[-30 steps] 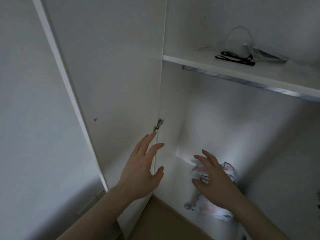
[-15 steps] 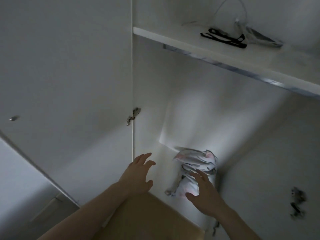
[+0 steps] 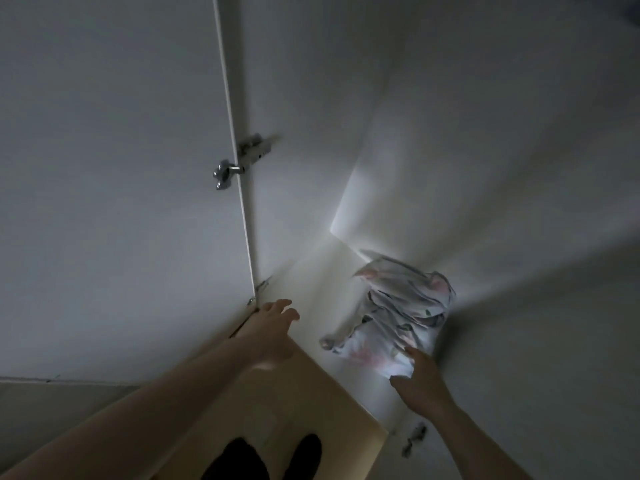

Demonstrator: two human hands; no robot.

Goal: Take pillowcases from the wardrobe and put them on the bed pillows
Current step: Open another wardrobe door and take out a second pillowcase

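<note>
A crumpled bundle of pillowcases (image 3: 401, 306), white with pink and grey print, lies on the white wardrobe floor (image 3: 311, 299) against the back corner. My right hand (image 3: 420, 382) reaches down to its near edge, fingertips touching the cloth, fingers spread, nothing gripped. My left hand (image 3: 273, 327) stretches forward at the wardrobe's front left corner, fingers apart, holding nothing. No bed or pillows are in view.
The open white wardrobe door (image 3: 121, 168) stands to the left, with metal hinges (image 3: 239, 161) on its edge. Another hinge (image 3: 414, 438) shows low on the right. A wooden floor (image 3: 277, 410) and my dark feet (image 3: 263, 459) lie below.
The view has tipped down, so the upper shelf is out of frame. Both hands have dropped lower toward the wardrobe floor, the right one now at the bundle's near edge.
</note>
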